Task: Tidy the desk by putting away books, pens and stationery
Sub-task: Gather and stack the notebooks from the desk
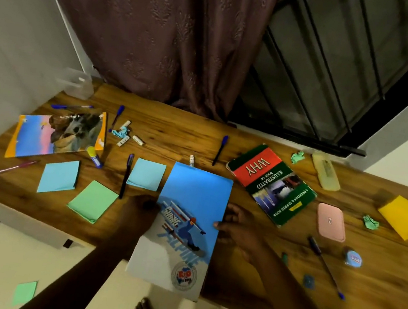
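Observation:
A blue notebook [187,218] with a snowboarder on its cover lies at the desk's front edge and juts over it. My left hand [141,211] grips its left edge and my right hand [235,228] holds its right edge, fingers on the cover. A green and red "WHY" book [270,183] lies to the right. A colourful picture book [59,134] sits at the far left. Blue sticky pads [59,176] [147,173] and a green pad [94,201] lie left of the notebook. Several pens [126,175] [220,150] [324,264] are scattered about.
The wooden desk [272,272] also carries a glue stick [94,155], batteries [130,138], crumpled paper [297,157], a pink case [331,222], a yellow cloth [406,219], a tape roll [353,258] and a clear container [76,83] at the back left. A green note [24,293] lies on the floor.

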`<state>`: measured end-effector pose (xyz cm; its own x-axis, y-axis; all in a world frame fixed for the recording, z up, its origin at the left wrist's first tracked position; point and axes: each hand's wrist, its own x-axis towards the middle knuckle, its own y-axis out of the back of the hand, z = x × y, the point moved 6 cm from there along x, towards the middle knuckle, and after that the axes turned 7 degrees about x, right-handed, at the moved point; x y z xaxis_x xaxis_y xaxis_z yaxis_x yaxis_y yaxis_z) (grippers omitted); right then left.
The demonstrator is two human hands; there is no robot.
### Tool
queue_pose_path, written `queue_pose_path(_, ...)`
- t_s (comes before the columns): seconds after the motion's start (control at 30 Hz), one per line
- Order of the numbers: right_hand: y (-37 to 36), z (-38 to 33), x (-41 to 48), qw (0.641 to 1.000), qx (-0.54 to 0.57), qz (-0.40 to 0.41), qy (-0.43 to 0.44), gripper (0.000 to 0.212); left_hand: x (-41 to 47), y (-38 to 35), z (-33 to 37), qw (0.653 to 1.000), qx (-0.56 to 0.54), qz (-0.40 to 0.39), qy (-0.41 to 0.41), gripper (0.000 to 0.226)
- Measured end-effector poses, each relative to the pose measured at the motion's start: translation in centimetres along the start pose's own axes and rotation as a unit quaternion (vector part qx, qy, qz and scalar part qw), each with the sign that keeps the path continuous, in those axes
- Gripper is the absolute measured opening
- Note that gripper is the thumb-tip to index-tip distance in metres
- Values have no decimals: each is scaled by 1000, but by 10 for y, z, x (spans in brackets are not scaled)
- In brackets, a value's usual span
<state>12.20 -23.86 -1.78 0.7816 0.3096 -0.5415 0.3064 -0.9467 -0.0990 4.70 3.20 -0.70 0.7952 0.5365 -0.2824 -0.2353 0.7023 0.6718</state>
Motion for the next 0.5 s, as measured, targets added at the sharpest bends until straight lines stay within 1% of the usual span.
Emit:
queue_pose_path(0.03,0,3,1,1000,-2,4,3,58,-1,-1,-1,1000,21,0,-1,25)
queue_pose_path(0.13,-2,13,8,999,-32,20,9,60,-3,-1,-3,999,37,0,-5,18)
queue_pose_path(0.3,0,24,15,995,-79,55,25,64,-1,-5,-1,996,90,-6,-10,17)
queue_pose_path(0.37,1,24,15,987,-139,70,44,63,1,-5,-1,992,122,-11,-16,12)
queue_pose_path(0.43,1,25,17,974,-206,74,63,60,5,-6,-6,987,157,-8,-20,17)
queue_pose_path(0.5,0,24,18,967,-232,71,78,55,3,-5,-4,982,187,-7,-23,20)
